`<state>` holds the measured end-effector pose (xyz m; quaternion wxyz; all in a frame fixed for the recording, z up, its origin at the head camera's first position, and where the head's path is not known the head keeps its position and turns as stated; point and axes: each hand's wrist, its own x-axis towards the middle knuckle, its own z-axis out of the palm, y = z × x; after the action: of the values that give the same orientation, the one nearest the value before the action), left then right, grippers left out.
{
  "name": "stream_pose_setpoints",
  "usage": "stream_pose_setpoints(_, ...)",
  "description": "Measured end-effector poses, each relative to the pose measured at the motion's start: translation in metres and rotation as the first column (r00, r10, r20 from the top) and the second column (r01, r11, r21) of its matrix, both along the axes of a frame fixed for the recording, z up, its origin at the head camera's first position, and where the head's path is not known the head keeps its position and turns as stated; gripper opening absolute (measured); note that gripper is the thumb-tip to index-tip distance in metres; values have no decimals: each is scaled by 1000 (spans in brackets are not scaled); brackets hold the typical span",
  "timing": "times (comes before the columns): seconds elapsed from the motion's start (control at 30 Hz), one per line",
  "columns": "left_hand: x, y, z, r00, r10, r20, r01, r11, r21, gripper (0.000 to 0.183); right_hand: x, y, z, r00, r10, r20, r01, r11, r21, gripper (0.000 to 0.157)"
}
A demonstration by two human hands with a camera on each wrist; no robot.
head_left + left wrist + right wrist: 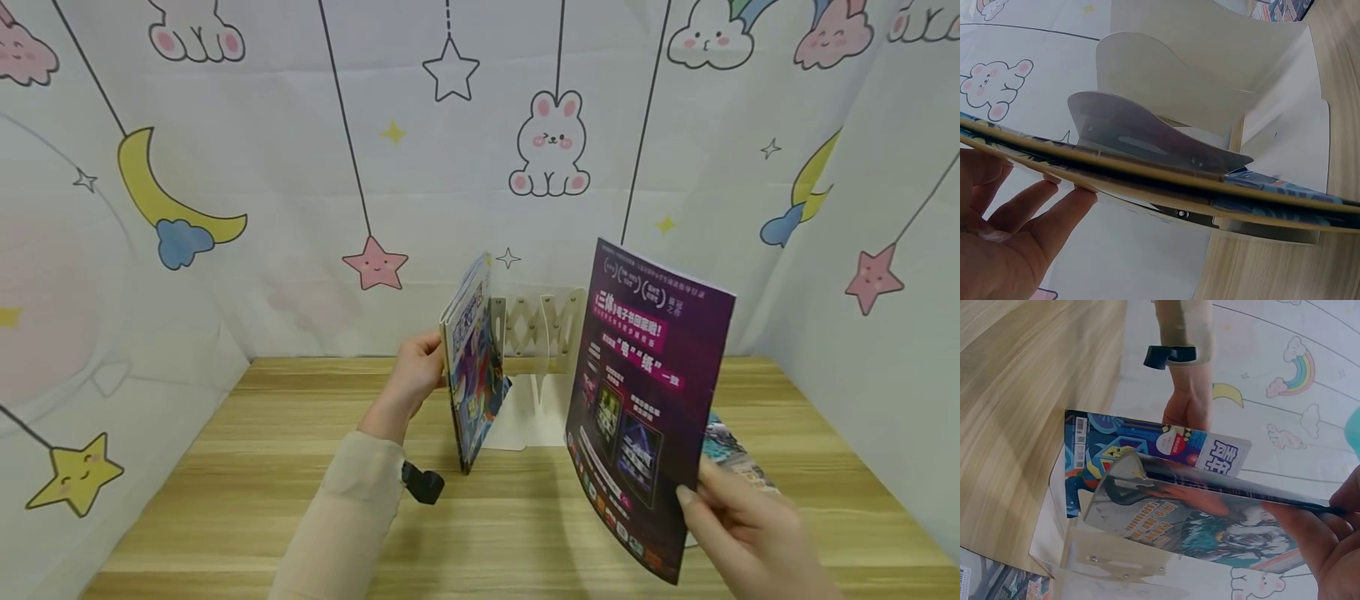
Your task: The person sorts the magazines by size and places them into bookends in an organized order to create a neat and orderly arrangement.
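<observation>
My left hand [412,375] touches the outer side of a pair of upright magazines [476,358] with its fingertips [1085,199]. These stand at the left end of a beige metal expandable book rack [525,408], one of whose curved dividers [1147,128] rises beside them. With thumb and fingers, my right hand [750,525] pinches the edge of another magazine [648,400]. Its dark purple back faces me, upright and slightly bent, to the right of the rack. The opposite cover, with orange lettering, appears in the right wrist view [1204,528].
A further magazine [738,458] lies on the wooden table [300,467] at the right, partly hidden behind the held one. White cloth with cartoon prints [285,208] hangs behind and at both sides. A black strap mount [422,483] sits on my left wrist.
</observation>
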<state>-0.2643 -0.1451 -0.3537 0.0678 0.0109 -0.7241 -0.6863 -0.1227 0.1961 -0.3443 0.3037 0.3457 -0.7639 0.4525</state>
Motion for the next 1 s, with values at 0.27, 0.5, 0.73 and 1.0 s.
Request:
stream_pose_setpoints(0.27, 1, 1, 0, 1000, -3, -9, 3, 1000, -7, 31, -5, -3, -3, 998, 58, -12, -58, 998, 17, 58)
stream_pose_setpoints(0.5, 2, 1, 0, 1000, -8, -16, 7, 1000, -8, 31, -21, -6, -18, 987, 84, -140, -90, 995, -31, 38)
stream_pose_setpoints(0.73, 2, 0, 0, 1000, -16, -17, 16, 1000, -13, 32, -31, -10, -25, 988, 65, -142, -67, 998, -11, 46)
stream_pose_setpoints(1.0, 2, 1, 0, 1000, -14, -8, 14, 1000, -18, 32, -45, -14, -36, 973, 48, -227, -55, 998, -22, 31)
